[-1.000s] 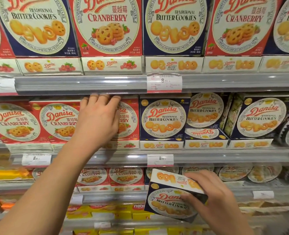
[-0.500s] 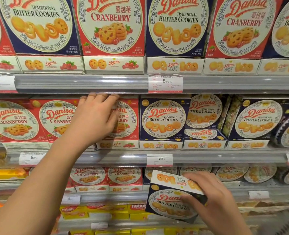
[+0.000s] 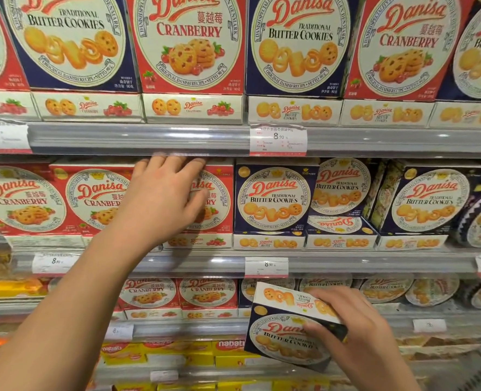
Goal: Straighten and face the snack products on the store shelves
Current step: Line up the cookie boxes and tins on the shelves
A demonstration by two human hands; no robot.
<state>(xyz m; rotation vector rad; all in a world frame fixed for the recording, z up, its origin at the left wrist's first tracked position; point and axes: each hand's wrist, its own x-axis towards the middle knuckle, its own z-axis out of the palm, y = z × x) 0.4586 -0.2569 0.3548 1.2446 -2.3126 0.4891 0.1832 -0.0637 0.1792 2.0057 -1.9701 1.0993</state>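
Here the facing of the middle shelf [image 3: 233, 259] is judged to be the step in hand. The left hand [image 3: 163, 198] is laid against the front of a red cranberry box [image 3: 216, 204] standing just left of the blue butter cookie box [image 3: 273, 198], with the fingers [image 3: 177, 162] reaching up over its top edge under the rail above; they look only slightly bent, though whether they hook behind the box cannot be told. A loose butter cookie box [image 3: 287, 328] is gripped by the right hand [image 3: 355, 328], thumb on its face and fingers wrapped over its top side, and it is held tilted below and slightly right of the shelved blue box, in front of the lower shelf. Right of that blue box, another butter cookie box [image 3: 340, 187] is seen set back and leaning, with a flat box [image 3: 338, 222] lying printed upside down beneath it. For the next move, the cranberry box would likely need to be squared and drawn flush with its neighbours; the held box would then call for a slot among the blue ones, turned upright and face forward
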